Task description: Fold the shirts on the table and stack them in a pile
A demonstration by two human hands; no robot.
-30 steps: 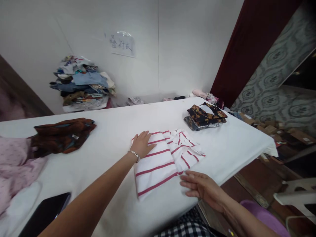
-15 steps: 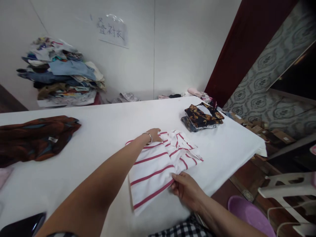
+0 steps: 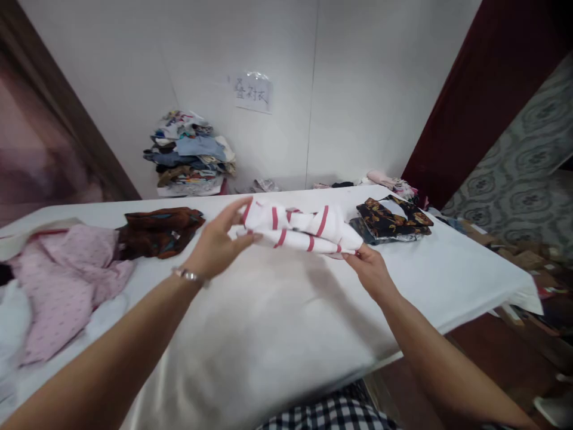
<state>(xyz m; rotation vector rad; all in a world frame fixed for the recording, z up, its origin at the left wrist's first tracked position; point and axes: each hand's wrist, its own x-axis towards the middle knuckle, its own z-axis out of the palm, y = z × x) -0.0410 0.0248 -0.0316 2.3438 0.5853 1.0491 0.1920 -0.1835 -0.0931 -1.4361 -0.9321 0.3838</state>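
A white shirt with red stripes (image 3: pixel 298 230), folded into a bundle, is held up above the white-covered table (image 3: pixel 268 322). My left hand (image 3: pixel 221 236), with a bracelet at the wrist, grips its left end between thumb and fingers. At the right end, my right hand (image 3: pixel 369 269) pinches the lower corner. The shirt's shadow falls on the cloth below. Just beyond my right hand lies a stack of folded garments, a black floral shirt (image 3: pixel 394 216) on top.
A brown garment (image 3: pixel 161 230) and a pink dotted garment (image 3: pixel 67 280) lie loose on the left. Against the wall rises a tall pile of clothes (image 3: pixel 188 155), beside a handwritten paper sign (image 3: pixel 253 92). Cardboard boxes (image 3: pixel 523 257) are on the floor at right.
The striped shirt has gone from lying spread on the table to being lifted, more compact, between both hands. My view has turned left, bringing the pink garment into sight.
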